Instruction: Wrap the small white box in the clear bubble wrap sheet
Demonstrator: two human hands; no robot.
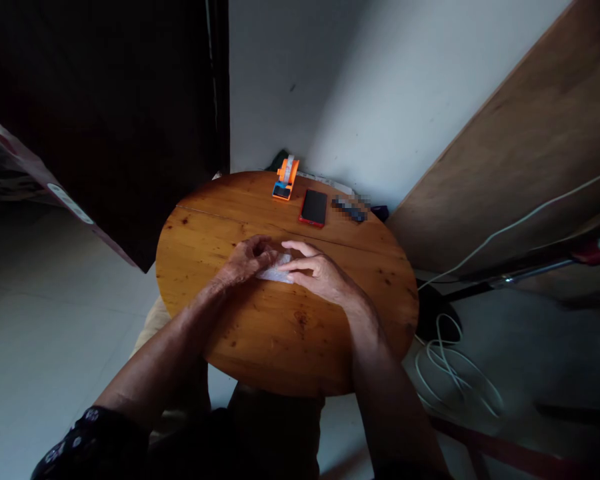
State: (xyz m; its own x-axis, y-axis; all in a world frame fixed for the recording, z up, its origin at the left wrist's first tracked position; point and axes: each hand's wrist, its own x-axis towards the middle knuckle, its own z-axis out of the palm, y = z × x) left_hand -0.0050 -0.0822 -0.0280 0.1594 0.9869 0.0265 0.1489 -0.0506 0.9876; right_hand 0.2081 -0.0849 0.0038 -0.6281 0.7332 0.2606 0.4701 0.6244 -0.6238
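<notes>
A small piece of whitish, see-through wrap, looking like bubble wrap (276, 272), lies low over the wooden table between my two hands. My left hand (250, 259) is closed at its left end, fingers curled and thumb on the wrap. At the right end, my right hand (320, 272) has its thumb and a finger close together on the edge, while another finger stretches out above. Parts of the wrap are hidden under the fingers. Whether anything is inside it I cannot tell.
On the round wooden table (300, 347), an orange tape dispenser (286, 179) stands at the back. Beside it are a red-edged phone (313, 207) and a dark, blurred-out item (349, 209). The wall rises behind; a white cable (450, 363) coils on the floor at right.
</notes>
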